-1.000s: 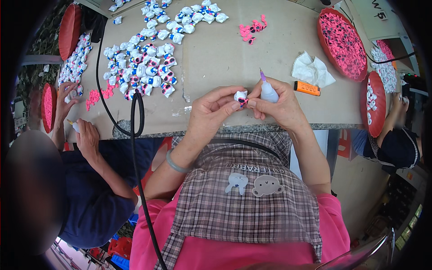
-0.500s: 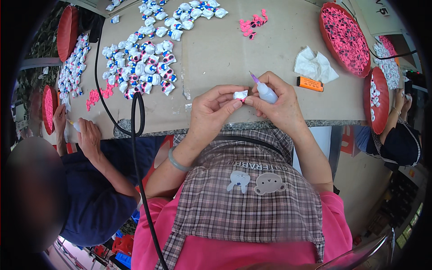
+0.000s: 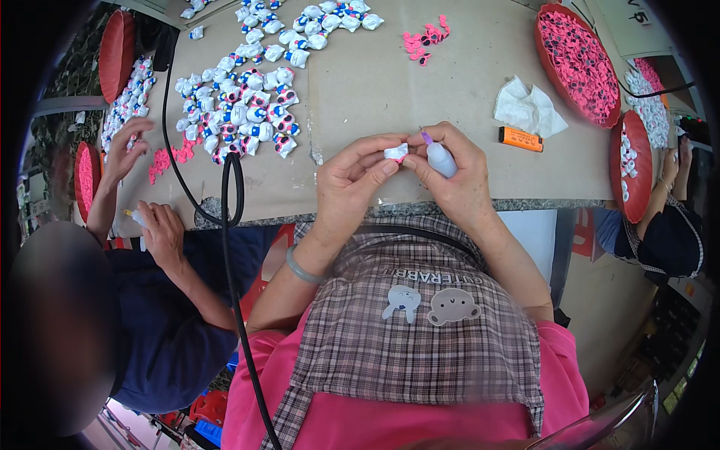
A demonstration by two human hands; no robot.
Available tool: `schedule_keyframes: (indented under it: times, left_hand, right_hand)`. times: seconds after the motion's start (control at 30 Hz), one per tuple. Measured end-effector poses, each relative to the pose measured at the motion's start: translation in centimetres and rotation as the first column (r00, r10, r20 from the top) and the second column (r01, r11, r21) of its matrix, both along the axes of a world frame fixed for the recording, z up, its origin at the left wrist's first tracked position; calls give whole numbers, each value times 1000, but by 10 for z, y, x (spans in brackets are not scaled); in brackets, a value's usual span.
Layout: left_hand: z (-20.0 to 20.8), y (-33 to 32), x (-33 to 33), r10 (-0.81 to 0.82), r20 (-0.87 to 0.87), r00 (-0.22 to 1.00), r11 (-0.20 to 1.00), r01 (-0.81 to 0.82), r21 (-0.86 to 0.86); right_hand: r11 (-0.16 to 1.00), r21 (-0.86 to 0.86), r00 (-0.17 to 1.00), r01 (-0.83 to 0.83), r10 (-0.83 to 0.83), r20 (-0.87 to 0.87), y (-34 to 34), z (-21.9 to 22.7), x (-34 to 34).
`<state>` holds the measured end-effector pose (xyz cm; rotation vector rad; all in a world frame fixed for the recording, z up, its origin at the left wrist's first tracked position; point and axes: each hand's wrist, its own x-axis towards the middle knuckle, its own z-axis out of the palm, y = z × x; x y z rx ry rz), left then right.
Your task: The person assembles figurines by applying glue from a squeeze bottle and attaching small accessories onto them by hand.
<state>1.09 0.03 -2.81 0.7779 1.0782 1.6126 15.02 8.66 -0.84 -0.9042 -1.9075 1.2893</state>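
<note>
L hand (image 3: 346, 178) pinches white-and-pink figure (image 3: 396, 152) above table (image 3: 345, 90) nr front edge, R hand (image 3: 463, 178) gripping squeeze bottle (image 3: 441, 160) w/ thumb at figure's side (purple nozzle (image 3: 426, 137) angled away), prob. a pressing-on step, so next move calls for steady pinch, nozzle kept clear.

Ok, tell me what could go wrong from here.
The right hand keeps the squeeze bottle tucked in its grip, with the purple nozzle close to the fingers; a stray squeeze might dab them.
The small white figure is pinched at the fingertips of the left hand, so it could slip.
The red tray of white pieces appears to reach the table's front edge; a knock might spill it.
</note>
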Motion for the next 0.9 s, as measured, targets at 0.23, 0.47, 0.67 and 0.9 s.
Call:
schedule_keyframes:
  times: [0.23, 0.47, 0.67, 0.9]
  left_hand:
    - [-4, 0, -3, 12, -37, 999, 994, -7, 113]
    - [-1, -1, 2, 38, -92, 995, 995, -29, 98]
    - [-3, -2, 4, 68, -178, 982, 994, -52, 91]
    - [-3, -4, 6, 83, -202, 976, 995, -70, 75]
  right_hand:
    - [988, 156, 1000, -25, 25, -3, -2, 1, -2]
    - [988, 137, 998, -66, 66, 0, 2, -2, -1]
    - [987, 149, 998, -64, 67, -16, 2, -10, -1]
    - [986, 159, 998, -54, 56, -7, 1, -12, 0]
